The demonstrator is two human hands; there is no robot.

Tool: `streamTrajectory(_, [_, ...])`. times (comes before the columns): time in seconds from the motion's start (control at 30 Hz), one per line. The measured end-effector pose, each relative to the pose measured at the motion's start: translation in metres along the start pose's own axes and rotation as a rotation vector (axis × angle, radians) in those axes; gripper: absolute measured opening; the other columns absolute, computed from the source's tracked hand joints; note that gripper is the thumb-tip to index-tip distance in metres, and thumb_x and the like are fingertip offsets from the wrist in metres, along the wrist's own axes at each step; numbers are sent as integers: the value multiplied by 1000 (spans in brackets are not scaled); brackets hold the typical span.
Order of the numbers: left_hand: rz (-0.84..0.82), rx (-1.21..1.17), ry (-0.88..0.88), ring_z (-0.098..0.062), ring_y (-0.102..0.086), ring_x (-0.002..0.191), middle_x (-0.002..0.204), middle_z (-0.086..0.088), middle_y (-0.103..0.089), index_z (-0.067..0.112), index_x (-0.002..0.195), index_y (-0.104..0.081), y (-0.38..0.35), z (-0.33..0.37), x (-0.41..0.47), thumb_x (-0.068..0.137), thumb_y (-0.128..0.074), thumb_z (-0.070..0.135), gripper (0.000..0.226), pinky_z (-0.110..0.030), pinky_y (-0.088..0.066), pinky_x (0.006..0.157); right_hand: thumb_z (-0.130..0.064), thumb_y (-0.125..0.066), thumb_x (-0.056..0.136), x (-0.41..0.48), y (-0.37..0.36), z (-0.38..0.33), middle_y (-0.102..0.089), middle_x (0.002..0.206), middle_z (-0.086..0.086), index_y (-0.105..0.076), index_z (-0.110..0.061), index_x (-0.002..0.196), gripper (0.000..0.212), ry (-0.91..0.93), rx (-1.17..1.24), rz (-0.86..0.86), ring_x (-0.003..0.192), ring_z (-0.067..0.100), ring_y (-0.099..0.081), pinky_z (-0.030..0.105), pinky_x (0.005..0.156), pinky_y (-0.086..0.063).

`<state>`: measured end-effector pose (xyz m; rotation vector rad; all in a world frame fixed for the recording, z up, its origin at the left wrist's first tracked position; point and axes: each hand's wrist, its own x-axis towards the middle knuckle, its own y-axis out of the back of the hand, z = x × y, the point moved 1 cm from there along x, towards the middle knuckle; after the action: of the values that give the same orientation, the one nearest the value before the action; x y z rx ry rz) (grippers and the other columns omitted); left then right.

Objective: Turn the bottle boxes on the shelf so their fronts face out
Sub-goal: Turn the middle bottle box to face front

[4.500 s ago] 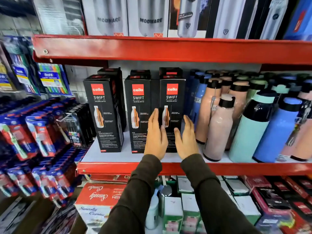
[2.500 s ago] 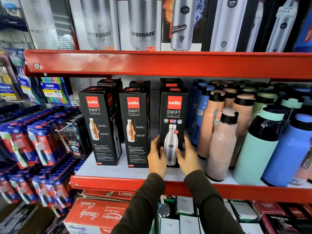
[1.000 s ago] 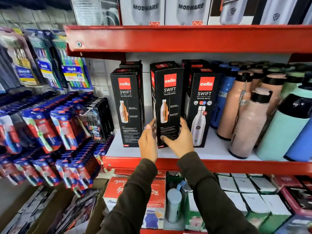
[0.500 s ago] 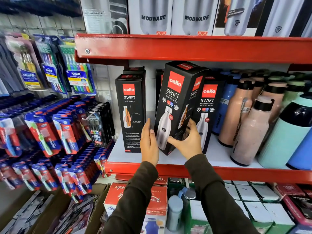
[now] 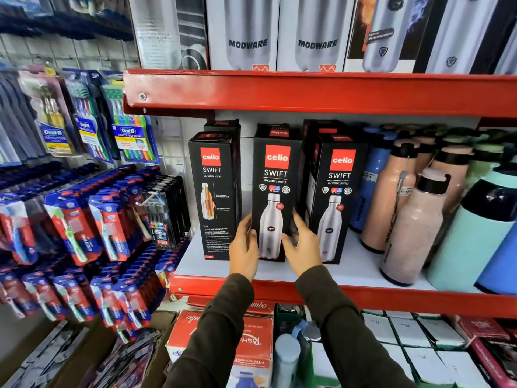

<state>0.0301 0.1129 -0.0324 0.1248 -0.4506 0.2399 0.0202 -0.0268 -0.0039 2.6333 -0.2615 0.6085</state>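
Three black Cello Swift bottle boxes stand in a front row on the white shelf (image 5: 349, 271). The middle box (image 5: 275, 175) is upright with its steel-bottle front facing out. My left hand (image 5: 244, 249) grips its lower left edge and my right hand (image 5: 303, 246) grips its lower right edge. The right box (image 5: 337, 189) also shows the steel-bottle front. The left box (image 5: 214, 191) shows a side panel with a small cutaway bottle and fine print. More black boxes stand behind the row.
Loose bottles in peach (image 5: 387, 197), pink, mint (image 5: 472, 233) and blue crowd the shelf's right. A red shelf lip (image 5: 307, 91) runs overhead. Toothbrush packs (image 5: 106, 219) hang on the left. Boxes and cartons (image 5: 251, 340) fill the lower shelf.
The middle box, tilted and half-turned 0.5 s ago, now stands upright on the shelf with its front out. Both hands stay on its lower edges.
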Motion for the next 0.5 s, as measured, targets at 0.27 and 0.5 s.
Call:
streamTrajectory(0.27, [13, 53, 33, -10, -56, 117, 125, 8, -57, 19, 141, -44, -9, -6, -1, 98, -42, 1, 47, 6, -35, 85, 0, -56, 90, 6, -9, 9, -59, 134, 15, -37, -20, 146, 63, -67, -104, 26, 124, 28, -57, 35, 109, -42])
streamTrajectory(0.5, [13, 53, 39, -8, -55, 119, 125, 9, -58, 21, 141, -44, -11, -5, -1, 97, -43, -1, 49, 6, -36, 87, 1, -59, 87, 3, -11, 9, -64, 127, 14, -46, -19, 140, 58, -54, -68, 120, 113, 28, -63, 42, 103, -50])
